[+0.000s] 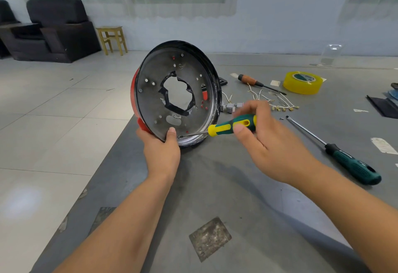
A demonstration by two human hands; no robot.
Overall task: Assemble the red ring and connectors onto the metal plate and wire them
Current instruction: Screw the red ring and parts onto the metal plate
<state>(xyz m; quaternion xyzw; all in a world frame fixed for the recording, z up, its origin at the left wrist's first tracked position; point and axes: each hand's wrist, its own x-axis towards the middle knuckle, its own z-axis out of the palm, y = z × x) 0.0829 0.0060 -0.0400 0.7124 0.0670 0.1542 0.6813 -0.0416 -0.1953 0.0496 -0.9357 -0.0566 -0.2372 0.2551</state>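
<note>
left hand [160, 150] grips the metal plate [150, 100], red ring [134, 91] behind; right hand [265, 141] grips the screwdriver [232, 125] at a bottom screw; wires [271, 100] lie loose mid-surface, wiring undone.

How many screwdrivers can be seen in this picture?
3. A green-yellow screwdriver in the right hand, its tip at the metal plate; a dark green one lying at the table's right; a wooden-handled one beside the yellow tape roll.

Yellow tape roll [303, 82], spare screwdrivers [336, 151], armchair [58, 29], stool [112, 39].
</note>
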